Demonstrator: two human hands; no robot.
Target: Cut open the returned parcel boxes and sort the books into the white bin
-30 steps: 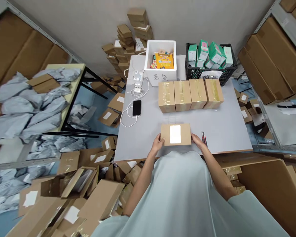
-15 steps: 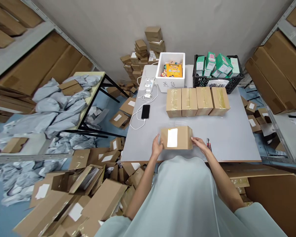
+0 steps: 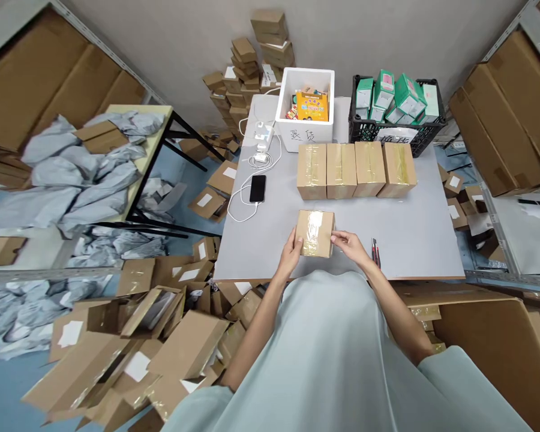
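Observation:
A cardboard box (image 3: 315, 234) is between my hands near the front of the grey table (image 3: 414, 240). Clear tape runs down the face turned toward me, over part of a white label. My left hand (image 3: 290, 251) grips its left side, thumb on the near face. At the right edge, my right hand (image 3: 348, 245) pinches the box with thumb and fingers. To the right of that hand lies a red and black utility knife (image 3: 375, 253). Beyond the held box, several taped cardboard boxes (image 3: 341, 172) stand in a row.
A white foam bin (image 3: 306, 133) with colourful packets and a black crate (image 3: 398, 132) of green-white boxes stand at the back. A phone (image 3: 257, 188) on a white cable lies left. Opened cartons (image 3: 189, 348) crowd the floor at left; a large carton (image 3: 490, 342) stands at right.
The box has been turned in my hands: its long labelled side faced me before, and now a shorter taped face does. My hands have come closer together. The camera view has shifted slightly.

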